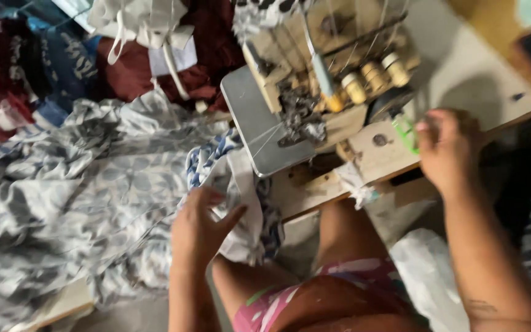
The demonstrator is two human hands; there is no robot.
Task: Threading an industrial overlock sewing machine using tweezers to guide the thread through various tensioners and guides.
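Landmark: sewing machine (324, 80), beige, worn, standing on a pale wooden table (468, 67); all places given rel. to it.

1. Metal plate (256, 120) – flat, grey, part of machine's near-left side. Thin threads run across it.
2. Thread guides/knobs (370, 77) – row of yellowish round parts on machine's right face; blurred, details unclear.
3. Left hand (201, 227) – below and left of machine, off the table edge. Thumb spread wide from fingers, fingers curled onto white cloth piece (241, 209); hand grips it loosely. Cloth hangs from plate's near edge down toward the lap.
4. Blue-white patterned strip (207, 160) – just left of plate, touching the white piece.
5. Right hand (447, 150) – right of machine, at table's front edge. Fingers bent, close together; a small green item (405, 132) sits just beside fingertips. Whether it's pinched or only touched: can't tell, motion blur.
6. Grey leaf-print fabric (75, 190) – large crumpled heap, far left of machine, spilling over table.
7. Dark red cloth (136, 71) w/ white pieces on top – behind-left of machine.
8. White plastic bag (428, 273) – below machine, by the person's right forearm.
9. Pink patterned shorts (314, 295) – person's lap, directly below machine.
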